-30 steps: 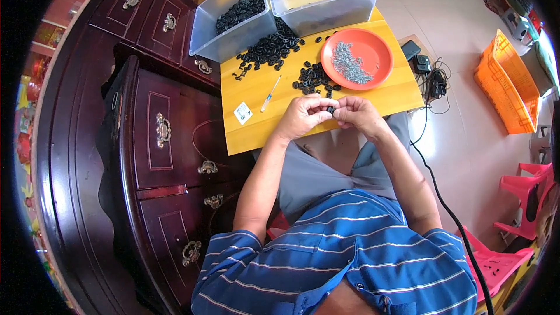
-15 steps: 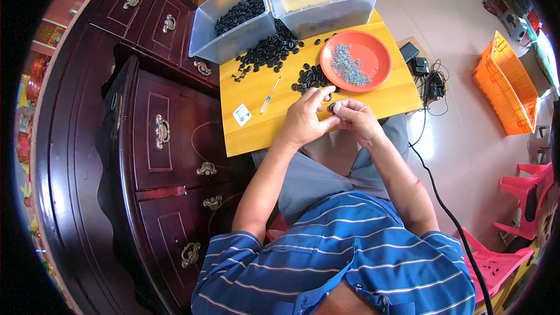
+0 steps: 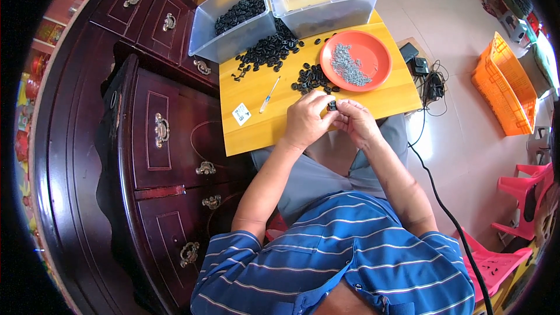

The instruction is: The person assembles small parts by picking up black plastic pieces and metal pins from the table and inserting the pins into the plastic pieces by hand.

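My left hand [image 3: 304,120] and my right hand [image 3: 357,121] meet at the table's near edge. Pinched between their fingertips is a small black oval piece [image 3: 332,105]; whether it is one part or two pressed together is too small to tell. Just beyond the fingers lies a little pile of similar black oval pieces [image 3: 310,77]. An orange-red plate [image 3: 382,49] stands to the right of that pile, holding many small grey pieces [image 3: 348,65]. On the left part of the table rest a slim pen-like stick [image 3: 266,103] and a white printed card [image 3: 241,114].
Two clear plastic bins [image 3: 230,46] [image 3: 326,20] stand at the far side, the left one heaped with black pieces. A larger black heap [image 3: 274,46] spreads before them. Dark wooden drawers [image 3: 157,122] flank the left; an orange crate [image 3: 504,90] and black cables [image 3: 434,84] lie right.
Half a second ago a black piece showed at each hand's fingertips, slightly apart. Now my fingertips have come together around the black piece, my left hand having shifted a little toward me.
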